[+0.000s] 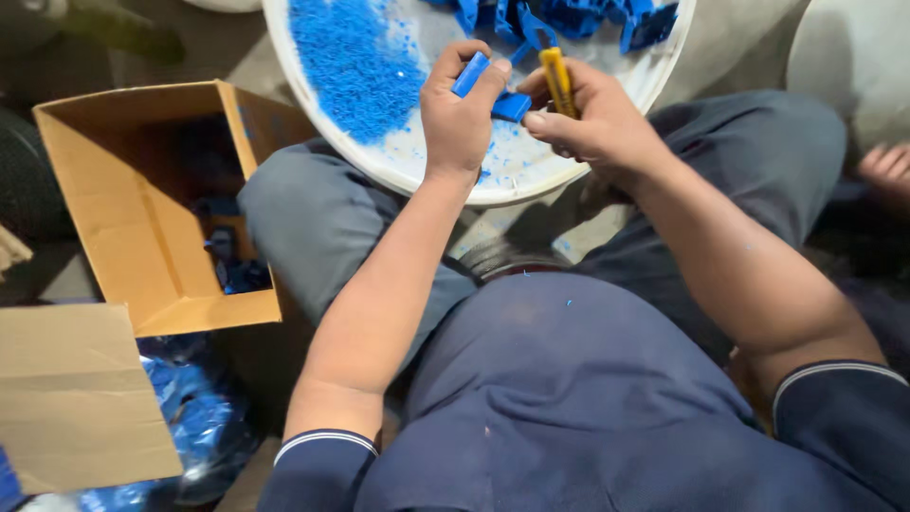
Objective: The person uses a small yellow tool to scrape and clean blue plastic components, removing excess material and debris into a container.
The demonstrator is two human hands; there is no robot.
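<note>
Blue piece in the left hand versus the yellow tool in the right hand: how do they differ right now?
The blue piece is plain blue plastic, pinched by the left hand and tilted diagonally. The yellow tool is slim and yellow, gripped in the right hand, standing nearly upright. The blue piece matches the shavings and parts piled in the white basin; the yellow tool matches nothing there. Both are held above the basin, close together.

I see a dim floor (66, 275) of grey concrete on my feed. An open cardboard box (142, 237) sits on it at the left, dark inside, with a flat cardboard sheet (76, 398) just below and crumpled blue plastic wrap (194, 408) beside that. Pale sacks (853, 66) fill the upper right corner.
</note>
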